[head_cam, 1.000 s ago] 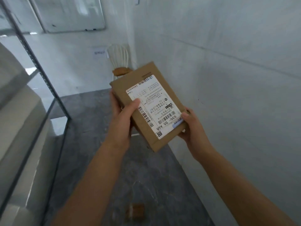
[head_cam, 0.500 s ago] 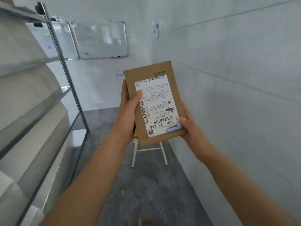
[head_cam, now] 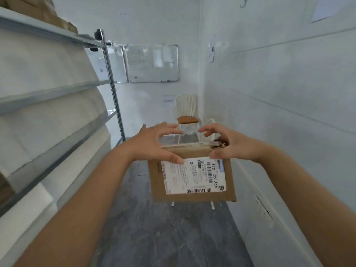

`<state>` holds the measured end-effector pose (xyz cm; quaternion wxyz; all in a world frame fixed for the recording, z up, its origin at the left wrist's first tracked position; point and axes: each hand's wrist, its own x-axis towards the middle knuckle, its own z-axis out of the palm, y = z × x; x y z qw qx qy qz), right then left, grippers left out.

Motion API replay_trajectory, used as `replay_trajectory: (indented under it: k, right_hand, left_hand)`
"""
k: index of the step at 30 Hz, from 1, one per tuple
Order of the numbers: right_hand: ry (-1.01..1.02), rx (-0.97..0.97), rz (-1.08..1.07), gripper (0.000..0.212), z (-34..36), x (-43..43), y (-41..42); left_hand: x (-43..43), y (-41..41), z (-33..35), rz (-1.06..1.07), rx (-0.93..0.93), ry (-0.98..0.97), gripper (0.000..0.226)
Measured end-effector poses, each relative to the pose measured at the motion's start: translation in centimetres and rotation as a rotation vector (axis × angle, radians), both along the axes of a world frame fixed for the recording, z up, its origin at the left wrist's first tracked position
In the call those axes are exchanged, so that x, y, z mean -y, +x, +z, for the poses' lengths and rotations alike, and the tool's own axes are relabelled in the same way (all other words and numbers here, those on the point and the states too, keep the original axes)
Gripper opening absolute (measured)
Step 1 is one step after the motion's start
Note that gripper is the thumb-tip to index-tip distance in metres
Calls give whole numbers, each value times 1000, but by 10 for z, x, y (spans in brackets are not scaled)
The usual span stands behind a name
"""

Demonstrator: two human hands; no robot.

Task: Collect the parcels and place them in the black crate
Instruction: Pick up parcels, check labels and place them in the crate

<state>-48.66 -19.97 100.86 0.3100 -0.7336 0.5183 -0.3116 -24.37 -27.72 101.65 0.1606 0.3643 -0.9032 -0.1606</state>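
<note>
I hold a flat brown cardboard parcel (head_cam: 192, 197) with a white shipping label in front of me, and it hangs below my hands. My left hand (head_cam: 152, 143) grips its top left edge, thumb on the label and fingers spread above the edge. My right hand (head_cam: 231, 143) grips the top right corner, thumb on the front face and fingers curled above the edge. No black crate is in view.
A metal shelf rack (head_cam: 113, 89) with white packages runs along the left, with cardboard boxes on top. A white wall closes the right side. Ahead stand a white chair (head_cam: 186, 119), a second chair partly behind the parcel, and a whiteboard (head_cam: 154, 63). The grey floor runs between.
The parcel has turned a quarter turn and dropped lower. Both hands moved from its sides to its top edge. My view has lifted towards the far wall.
</note>
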Motion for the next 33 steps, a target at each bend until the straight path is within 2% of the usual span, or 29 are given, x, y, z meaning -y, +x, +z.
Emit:
replay_trajectory:
  k: [3,5,7,10,14,17,22,27,33]
  right_hand:
    - [-22,9,89,69,1,0,13]
    - [-49,62,105,78,-2,2,18]
    - [-51,151,86,85,-7,6,17]
    - [-80,242,45,84,-21,14,16]
    - [-44,473,48,67,-47,28,45]
    - [51,578,247,61,-59,31,92]
    - [41,724,488,52,-61,13,172]
    - [118,763,606,49,-63,-17,238]
    - [262,756,744,71,-56,-69,325]
  left_hand:
    - [-13,-5,-5,-74,111,267,95]
    - [-23,-2,-17,-91,13,414,86]
    - [-33,8,-30,-44,-210,515,72]
    - [-46,32,-47,70,-582,587,62]
    - [-69,56,-57,204,-1017,635,50]
    - [-92,66,-61,275,-1204,588,54]
    - [-136,90,-70,461,-1350,435,63]
    - [-191,138,-73,653,-1349,250,69]
    - [-269,204,-58,889,-1264,89,61]
